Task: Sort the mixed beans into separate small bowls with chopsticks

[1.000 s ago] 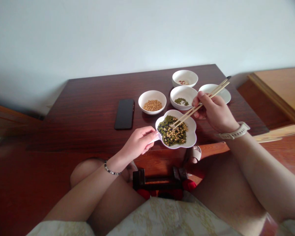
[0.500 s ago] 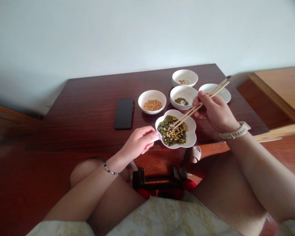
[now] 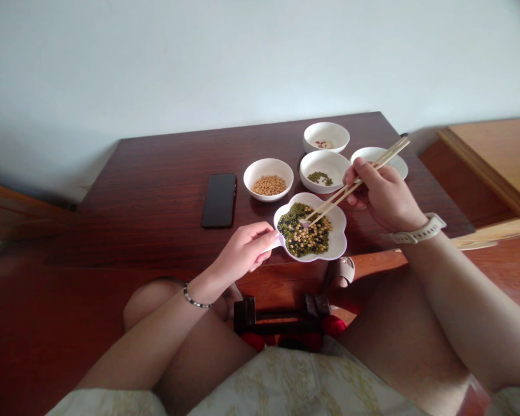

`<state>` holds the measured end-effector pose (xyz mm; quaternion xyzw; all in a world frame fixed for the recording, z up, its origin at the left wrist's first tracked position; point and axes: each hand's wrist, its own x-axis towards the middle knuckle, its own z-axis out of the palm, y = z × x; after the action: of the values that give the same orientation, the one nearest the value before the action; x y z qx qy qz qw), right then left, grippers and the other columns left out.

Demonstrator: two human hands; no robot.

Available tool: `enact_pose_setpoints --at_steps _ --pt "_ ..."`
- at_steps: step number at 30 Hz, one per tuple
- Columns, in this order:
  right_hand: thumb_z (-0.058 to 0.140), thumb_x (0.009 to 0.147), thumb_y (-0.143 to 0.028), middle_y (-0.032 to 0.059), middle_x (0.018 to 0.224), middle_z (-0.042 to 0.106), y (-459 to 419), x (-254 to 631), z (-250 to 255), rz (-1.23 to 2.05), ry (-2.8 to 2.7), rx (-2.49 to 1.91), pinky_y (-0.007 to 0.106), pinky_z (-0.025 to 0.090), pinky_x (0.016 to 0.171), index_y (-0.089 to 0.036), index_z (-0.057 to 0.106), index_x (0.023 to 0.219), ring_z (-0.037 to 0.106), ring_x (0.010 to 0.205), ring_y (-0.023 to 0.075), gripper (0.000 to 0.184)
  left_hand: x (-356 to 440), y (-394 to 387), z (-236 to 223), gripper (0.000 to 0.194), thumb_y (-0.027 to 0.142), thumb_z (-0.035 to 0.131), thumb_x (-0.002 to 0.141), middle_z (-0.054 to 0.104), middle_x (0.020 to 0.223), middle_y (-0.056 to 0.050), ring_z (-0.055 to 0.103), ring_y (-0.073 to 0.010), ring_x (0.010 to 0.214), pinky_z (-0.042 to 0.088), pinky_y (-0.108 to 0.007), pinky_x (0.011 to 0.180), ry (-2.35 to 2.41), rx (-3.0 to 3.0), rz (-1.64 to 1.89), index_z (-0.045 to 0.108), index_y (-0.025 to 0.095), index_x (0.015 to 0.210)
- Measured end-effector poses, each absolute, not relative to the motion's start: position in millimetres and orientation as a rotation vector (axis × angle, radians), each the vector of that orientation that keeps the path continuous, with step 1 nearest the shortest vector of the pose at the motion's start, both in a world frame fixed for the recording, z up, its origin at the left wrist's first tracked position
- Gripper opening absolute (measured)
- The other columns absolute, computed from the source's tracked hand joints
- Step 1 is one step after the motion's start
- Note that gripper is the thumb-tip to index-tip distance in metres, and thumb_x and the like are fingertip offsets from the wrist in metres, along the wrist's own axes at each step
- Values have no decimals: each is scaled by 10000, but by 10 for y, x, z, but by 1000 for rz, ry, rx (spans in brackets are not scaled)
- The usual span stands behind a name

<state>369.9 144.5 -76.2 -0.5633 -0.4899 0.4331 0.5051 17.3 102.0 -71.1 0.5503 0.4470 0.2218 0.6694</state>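
My left hand (image 3: 251, 247) is closed around the short handle of a white flower-shaped bowl (image 3: 338, 234) at the table's near edge. Inside it lie mixed beans (image 3: 305, 237): green, dark and yellowish ones. In my right hand (image 3: 383, 193) is a pair of chopsticks (image 3: 344, 193), slanting down to the left, with their tips apart over the beans. A small pale piece (image 3: 304, 223) lies by the tips; I cannot tell whether they touch it. Just beyond stands a white bowl (image 3: 305, 167) with some green beans in it.
A white bowl (image 3: 268, 164) of yellowish beans stands left of centre, beside a black phone (image 3: 219, 200). Farther back is a white bowl (image 3: 327, 128) with a few reddish and pale pieces. A white plate (image 3: 370, 153) sits behind my right hand on the dark table (image 3: 164, 167).
My right hand has shifted slightly right with the chopsticks, and their tips have spread wider apart. My left hand and the flower-shaped bowl have stayed in place.
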Motion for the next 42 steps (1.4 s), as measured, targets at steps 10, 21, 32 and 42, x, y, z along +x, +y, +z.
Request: enact_pose_setpoints --at_steps 10,21,32,42 --pt "931 1107 -894 27 684 664 1430 3706 -723 1061 -1156 -1355 320 415 486 -283 776 889 562 569 170 667 171 1006 -679 401 553 820 1227 516 686 63 370 -143 573 269 -308 579 1013 1248 495 711 283 952" --pt "923 1085 -938 33 699 687 1436 3701 -748 1046 -1190 -1343 332 437 489 -294 777 892 603 585 187 688 184 1010 -693 408 562 829 1217 516 685 63 373 -145 563 249 -329 586 1025 1242 489 698 287 945" --pt "918 1064 -961 17 666 643 1469 3718 -755 1068 -1199 -1350 345 409 456 -297 757 901 570 554 188 703 172 1008 -681 403 539 826 1231 518 691 57 370 -145 575 252 -320 585 1010 1236 494 711 281 945" --pt "906 1133 -891 44 707 646 1435 3654 -765 1095 -1185 -1327 343 464 519 -284 769 865 605 602 185 678 180 1013 -682 411 554 821 1223 511 682 57 367 -146 565 254 -327 580 1006 1237 496 709 284 935"
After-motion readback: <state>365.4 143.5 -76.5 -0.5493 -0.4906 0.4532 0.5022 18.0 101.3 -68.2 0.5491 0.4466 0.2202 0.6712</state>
